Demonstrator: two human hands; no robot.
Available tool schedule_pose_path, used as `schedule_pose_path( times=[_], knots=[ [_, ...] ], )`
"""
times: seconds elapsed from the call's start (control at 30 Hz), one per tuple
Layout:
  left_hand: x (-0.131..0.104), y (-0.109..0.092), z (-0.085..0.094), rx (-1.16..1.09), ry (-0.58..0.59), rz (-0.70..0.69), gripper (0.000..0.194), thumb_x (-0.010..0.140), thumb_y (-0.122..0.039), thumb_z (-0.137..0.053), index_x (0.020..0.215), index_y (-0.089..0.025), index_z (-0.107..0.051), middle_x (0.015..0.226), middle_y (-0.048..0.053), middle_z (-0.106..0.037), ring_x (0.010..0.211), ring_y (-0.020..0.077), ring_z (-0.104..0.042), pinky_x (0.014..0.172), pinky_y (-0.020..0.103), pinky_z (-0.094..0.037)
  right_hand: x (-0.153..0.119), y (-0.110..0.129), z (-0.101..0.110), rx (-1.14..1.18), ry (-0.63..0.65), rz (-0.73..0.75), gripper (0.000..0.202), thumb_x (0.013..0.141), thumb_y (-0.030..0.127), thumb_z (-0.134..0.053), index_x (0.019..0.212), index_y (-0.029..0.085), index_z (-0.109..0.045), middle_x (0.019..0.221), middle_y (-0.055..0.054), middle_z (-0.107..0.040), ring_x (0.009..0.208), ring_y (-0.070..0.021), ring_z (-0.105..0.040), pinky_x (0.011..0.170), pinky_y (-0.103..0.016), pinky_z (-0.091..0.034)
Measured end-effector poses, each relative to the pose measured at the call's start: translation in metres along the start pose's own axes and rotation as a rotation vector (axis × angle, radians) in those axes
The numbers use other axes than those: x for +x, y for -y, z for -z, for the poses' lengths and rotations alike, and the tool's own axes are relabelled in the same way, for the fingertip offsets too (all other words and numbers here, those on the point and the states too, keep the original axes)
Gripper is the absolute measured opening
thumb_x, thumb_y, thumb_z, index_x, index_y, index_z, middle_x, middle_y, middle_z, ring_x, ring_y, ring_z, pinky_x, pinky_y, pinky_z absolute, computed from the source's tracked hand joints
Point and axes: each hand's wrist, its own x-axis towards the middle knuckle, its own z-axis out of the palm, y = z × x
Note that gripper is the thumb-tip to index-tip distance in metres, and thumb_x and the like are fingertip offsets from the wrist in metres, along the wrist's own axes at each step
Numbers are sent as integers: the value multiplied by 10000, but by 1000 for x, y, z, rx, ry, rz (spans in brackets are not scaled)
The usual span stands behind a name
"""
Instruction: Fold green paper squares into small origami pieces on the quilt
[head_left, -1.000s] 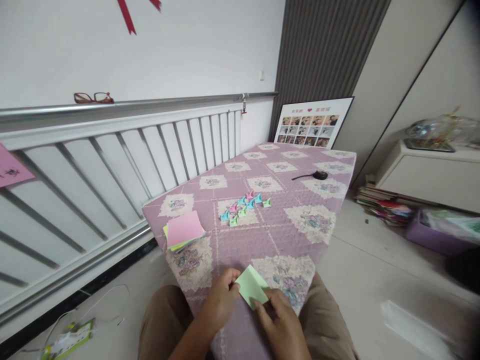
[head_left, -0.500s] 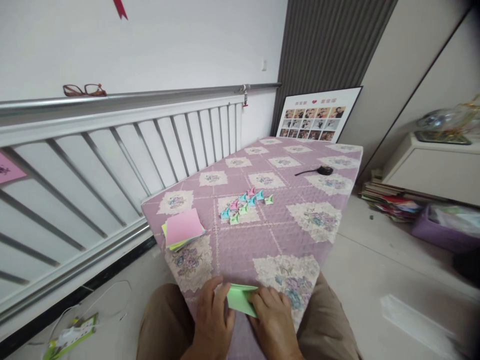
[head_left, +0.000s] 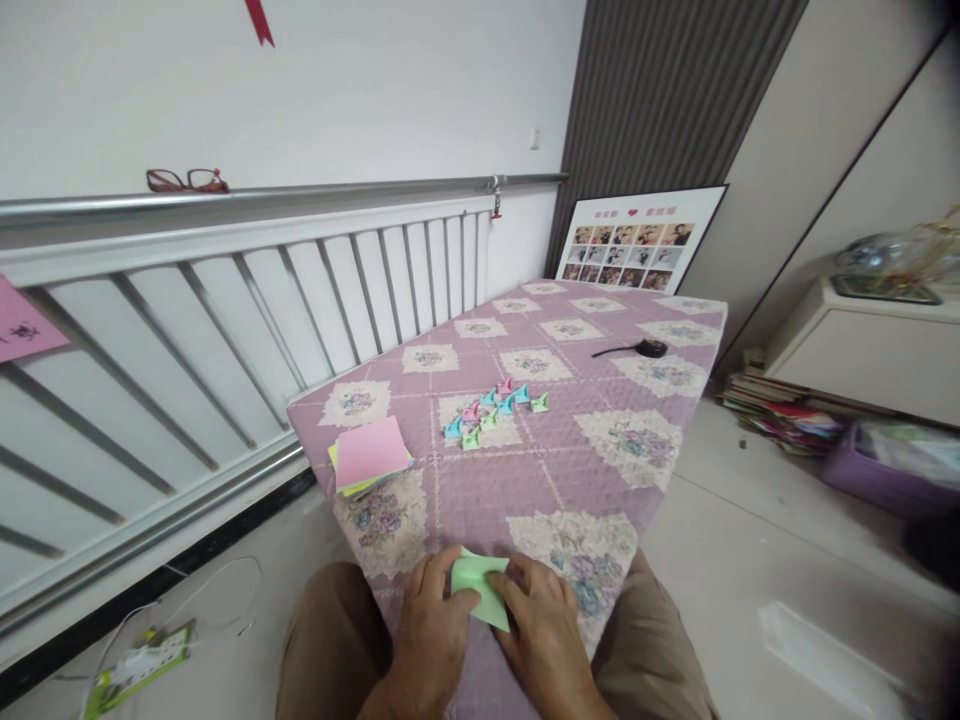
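Observation:
A piece of green paper (head_left: 481, 590) is held between both hands at the near edge of the table. My left hand (head_left: 435, 625) pinches its left side, thumb on top. My right hand (head_left: 541, 622) grips the right side, with its thumb lying on the paper. Beyond the hands, several small folded paper pieces (head_left: 489, 420) in pink, blue and green sit in a cluster on the cloth. A stack of coloured paper sheets (head_left: 371, 452), pink on top, lies at the left edge of the table.
The table has a purple floral cloth (head_left: 480, 500). A black object with a thin tail (head_left: 651, 348) lies on its far right part. A white radiator (head_left: 247, 330) runs along the left, with glasses (head_left: 187, 181) on the pipe above. A purple bin (head_left: 885, 475) stands right.
The green paper has opened out and shows more of its face. My left thumb has moved onto the paper. The view has shifted slightly.

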Motion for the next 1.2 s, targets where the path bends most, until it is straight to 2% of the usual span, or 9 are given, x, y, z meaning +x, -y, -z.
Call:
schedule_pose_path(
  times=[0.07,0.17,0.33,0.5,0.73,0.87,1.0,1.1,1.2],
  knots=[
    [-3,8,0,-77,12,-15,305,768,-84,-443,798,-221,-714,1255,64,-532,1111,243,-470,940,434,-409,2,0,1,14,26,53,385,690,115,-617,1022,310,-629,1166,-53,-587,1085,-267,-501,858,-387,-365],
    [-8,22,1,-107,-13,-53,347,731,-44,-426,832,-204,-716,1324,74,-471,1153,256,-450,960,450,-394,3,0,-1,58,93,89,397,710,98,-582,1048,304,-622,1036,-33,-639,1067,-244,-524,867,-370,-386],
    [-13,26,8,88,-18,-7,361,739,-16,-437,895,-208,-701,1328,91,-461,1211,289,-395,982,493,-344,-5,2,-7,66,76,42,332,732,126,-625,1033,267,-629,916,-30,-653,930,-231,-569,832,-361,-402],
    [-18,17,3,171,-5,-104,287,818,-55,-493,891,-254,-687,1216,37,-578,1114,250,-457,956,453,-327,-20,8,-10,16,32,13,379,739,136,-630,1097,256,-596,931,-45,-642,906,-238,-568,816,-375,-383],
    [-18,27,-3,108,84,-152,297,841,-33,-475,867,-251,-675,970,5,-665,944,191,-524,888,387,-313,-29,-1,-8,-98,35,-3,325,790,297,-640,1109,271,-585,882,-35,-623,859,-236,-564,776,-387,-344],
    [-18,30,-1,113,100,-144,314,839,-16,-472,866,-257,-671,962,-14,-663,933,176,-522,872,367,-302,-27,-6,-3,-200,24,-76,240,810,302,-623,1050,289,-612,872,-33,-625,858,-243,-556,774,-416,-328],
    [-17,31,-1,130,143,-138,316,838,-9,-471,842,-262,-660,961,-37,-664,929,171,-520,854,363,-300,-22,-5,2,-296,32,-117,117,813,223,-608,905,288,-638,932,-37,-626,937,-268,-530,859,-488,-292],
    [-16,31,1,120,176,-121,290,854,-42,-483,858,-271,-661,974,-39,-661,939,172,-518,857,363,-302,-17,0,-1,-226,123,-14,119,797,135,-603,759,245,-629,843,-21,-618,871,-233,-533,868,-454,-317],
    [-15,30,5,70,201,-95,250,862,-83,-505,867,-275,-665,989,-38,-660,953,175,-516,885,366,-298,-12,6,-3,-18,244,131,152,796,84,-576,794,226,-630,782,-11,-593,772,-182,-528,761,-329,-387]
  ],
)
